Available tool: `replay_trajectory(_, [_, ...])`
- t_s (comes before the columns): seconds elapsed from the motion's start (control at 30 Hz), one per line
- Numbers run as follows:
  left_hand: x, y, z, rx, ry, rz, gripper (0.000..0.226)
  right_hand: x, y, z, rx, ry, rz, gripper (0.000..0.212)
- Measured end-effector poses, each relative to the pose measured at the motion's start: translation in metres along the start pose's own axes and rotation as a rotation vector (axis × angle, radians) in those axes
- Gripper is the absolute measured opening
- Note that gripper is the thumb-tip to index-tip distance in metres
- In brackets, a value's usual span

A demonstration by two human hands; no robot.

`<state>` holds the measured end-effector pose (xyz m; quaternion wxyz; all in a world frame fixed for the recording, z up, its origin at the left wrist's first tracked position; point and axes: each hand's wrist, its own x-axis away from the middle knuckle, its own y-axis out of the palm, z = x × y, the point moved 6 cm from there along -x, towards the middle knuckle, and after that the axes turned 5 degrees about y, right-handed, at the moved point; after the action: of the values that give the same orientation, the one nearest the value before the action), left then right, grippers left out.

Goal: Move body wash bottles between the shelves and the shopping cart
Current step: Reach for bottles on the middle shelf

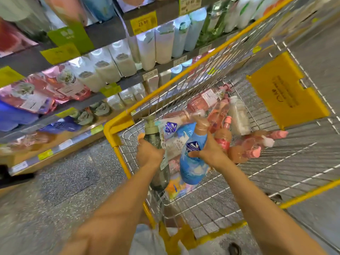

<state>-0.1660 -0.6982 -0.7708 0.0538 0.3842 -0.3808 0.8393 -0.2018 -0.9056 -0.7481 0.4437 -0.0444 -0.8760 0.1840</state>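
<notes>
Body wash bottles are held one per hand above the yellow-framed wire shopping cart: the left hand grips a dark green translucent pump bottle, the right hand a blue plastic pump bottle. Beyond the hands, several pink pump bottles lie in the cart. Left of the hands, the stocked store shelves suggest that the transfer is midway, direction undeterminable.

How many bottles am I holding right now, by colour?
dark green bottle, in the left hand: 1
blue bottle, in the right hand: 1
Total: 2
</notes>
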Motion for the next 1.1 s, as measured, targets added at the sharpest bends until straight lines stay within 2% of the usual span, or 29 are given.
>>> replay_trajectory(0.13, [-0.005, 0.010, -0.007, -0.013, -0.042, 0.021, 0.072, -0.013, 0.010, 0.006, 0.013, 0.019, -0.039, 0.070])
replay_trajectory(0.23, [-0.004, 0.017, -0.014, -0.005, -0.076, 0.018, 0.086, -0.020, 0.013, 0.010, 0.043, 0.006, -0.034, 0.071])
replay_trajectory(0.33, [0.000, 0.019, -0.010, -0.140, -0.072, -0.002, 0.088, -0.024, 0.012, 0.009, 0.062, -0.001, -0.019, 0.071])
replay_trajectory(0.4, [0.000, 0.017, -0.003, -0.291, -0.032, -0.016, 0.082, -0.028, 0.012, 0.004, 0.075, -0.004, -0.025, 0.069])
replay_trajectory(0.47, [0.000, 0.010, 0.007, -0.410, 0.056, -0.044, 0.060, -0.031, 0.015, -0.009, 0.149, -0.023, -0.038, 0.068])
replay_trajectory(0.53, [0.001, -0.005, 0.017, -0.416, 0.160, -0.061, 0.031, -0.037, 0.025, -0.024, 0.239, -0.041, -0.060, 0.070])
replay_trajectory(0.6, [0.006, -0.023, 0.028, -0.418, 0.254, -0.050, 0.018, -0.046, 0.044, -0.037, 0.309, -0.046, -0.107, 0.075])
replay_trajectory(0.7, [0.012, -0.043, 0.035, -0.565, 0.308, -0.058, 0.016, -0.061, 0.079, -0.049, 0.375, -0.048, -0.149, 0.071])
replay_trajectory(0.83, [0.016, -0.057, 0.039, -0.745, 0.372, -0.055, 0.022, -0.075, 0.102, -0.044, 0.488, -0.023, -0.046, 0.072])
replay_trajectory(1.03, [0.018, -0.059, 0.046, -0.755, 0.422, -0.069, 0.026, -0.078, 0.102, -0.036, 0.405, -0.066, -0.030, 0.054])
replay_trajectory(1.1, [0.020, -0.060, 0.051, -0.738, 0.424, -0.063, 0.028, -0.070, 0.098, -0.030, 0.385, -0.074, -0.042, 0.061])
